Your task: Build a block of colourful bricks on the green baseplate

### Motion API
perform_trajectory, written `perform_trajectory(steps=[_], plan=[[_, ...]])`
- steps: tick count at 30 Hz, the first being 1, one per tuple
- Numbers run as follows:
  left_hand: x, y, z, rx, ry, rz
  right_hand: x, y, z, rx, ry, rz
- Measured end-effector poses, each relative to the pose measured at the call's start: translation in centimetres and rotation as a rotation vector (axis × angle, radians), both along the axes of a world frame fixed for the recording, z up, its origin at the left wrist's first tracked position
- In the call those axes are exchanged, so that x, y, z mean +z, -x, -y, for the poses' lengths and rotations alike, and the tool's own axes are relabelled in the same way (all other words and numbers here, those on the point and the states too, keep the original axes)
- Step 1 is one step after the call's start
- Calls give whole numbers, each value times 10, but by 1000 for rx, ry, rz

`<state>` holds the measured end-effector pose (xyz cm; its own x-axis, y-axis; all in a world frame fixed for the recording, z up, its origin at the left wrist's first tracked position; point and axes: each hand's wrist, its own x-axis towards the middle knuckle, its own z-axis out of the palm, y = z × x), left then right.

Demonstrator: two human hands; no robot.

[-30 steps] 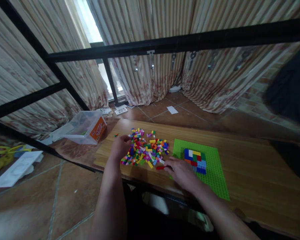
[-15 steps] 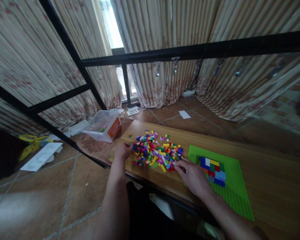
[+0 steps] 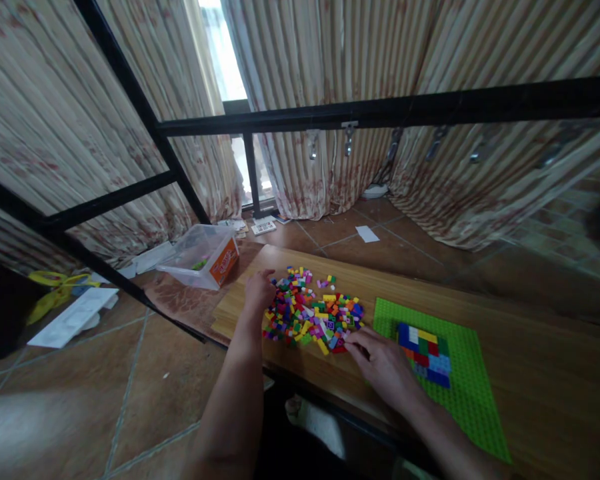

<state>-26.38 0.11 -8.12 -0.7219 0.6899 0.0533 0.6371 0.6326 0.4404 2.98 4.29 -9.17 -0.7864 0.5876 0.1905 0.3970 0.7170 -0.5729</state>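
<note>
A loose heap of small toy building bricks (image 3: pixel 313 313) in many colours lies on the wooden tabletop. At its left edge is my left hand (image 3: pixel 261 292), one finger stretched out toward the back; no brick shows in it. My right hand (image 3: pixel 380 357) is at the heap's front right edge, thumb and forefinger pinched together among the bricks. Whatever is between those fingertips is too small to make out. Right of this hand, a green studded baseplate (image 3: pixel 467 353) carries a block of joined bricks (image 3: pixel 433 360) in blue, white, yellow, red and green.
A clear plastic tub (image 3: pixel 200 250) with an orange label and a few green pieces inside stands beyond the table's left end. Black metal rails (image 3: pixel 290 119) with hanging clips cross in front of striped curtains (image 3: pixel 325 60). Papers (image 3: pixel 367 233) lie on the tiled floor.
My left hand has moved away from the heap's left edge toward the back, its finger now extended. My right hand stays pinched at about the same place. The view has shifted slightly.
</note>
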Motion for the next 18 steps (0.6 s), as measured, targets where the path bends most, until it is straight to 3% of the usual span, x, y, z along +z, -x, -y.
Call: perform_trajectory(steps=[9, 18], plan=[[-4, -11, -16, -56, 74, -18, 10, -1, 1, -6, 43, 23], [2, -21, -10, -98, 85, -96, 9, -7, -3, -19, 34, -3]])
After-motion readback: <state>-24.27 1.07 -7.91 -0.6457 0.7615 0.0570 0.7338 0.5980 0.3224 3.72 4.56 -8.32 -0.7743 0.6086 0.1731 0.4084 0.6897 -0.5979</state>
